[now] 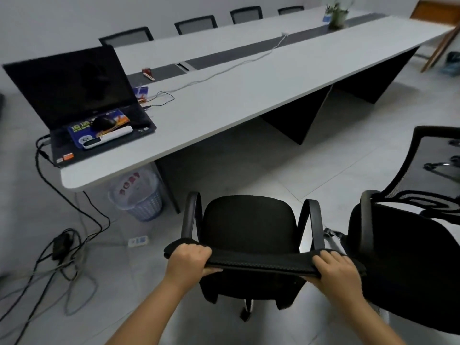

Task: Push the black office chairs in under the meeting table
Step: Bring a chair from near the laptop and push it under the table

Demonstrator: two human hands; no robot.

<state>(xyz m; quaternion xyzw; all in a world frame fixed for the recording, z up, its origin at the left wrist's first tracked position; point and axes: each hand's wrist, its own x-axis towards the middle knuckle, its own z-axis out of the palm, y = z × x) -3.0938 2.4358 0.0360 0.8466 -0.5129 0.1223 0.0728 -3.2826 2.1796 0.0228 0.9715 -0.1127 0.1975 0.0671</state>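
Both hands (189,260) atop chair back (261,263)

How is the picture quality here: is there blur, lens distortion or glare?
Head view: wide-angle lens bends the meeting table edge; far plant and bin look soft or blurred; both hands on the chair back are fairly sharp; floor tiles show pale glare.

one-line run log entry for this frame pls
phase: pushing | left hand: gripping chair backrest top | right hand: same | chair: short of table | second chair: waiting right
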